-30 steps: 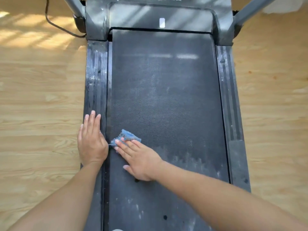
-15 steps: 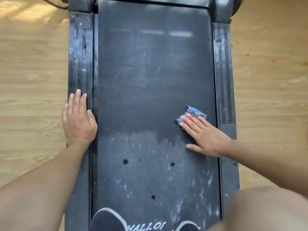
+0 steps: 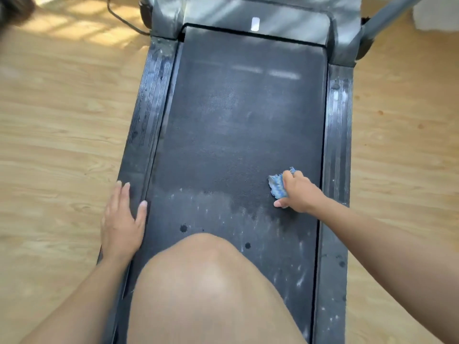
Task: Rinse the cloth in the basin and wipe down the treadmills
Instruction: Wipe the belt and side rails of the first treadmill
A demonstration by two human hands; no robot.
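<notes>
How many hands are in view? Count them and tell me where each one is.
2. The left hand rests flat on the left side rail. The right hand grips the blue cloth on the belt, near the right side rail.

No text, brand or number can be read. The grey plastic motor cover (image 3: 285,19) at the head of the black treadmill belt (image 3: 236,132) bears a small white rectangular mark (image 3: 255,24), too blurred to tell any lettering.
</notes>
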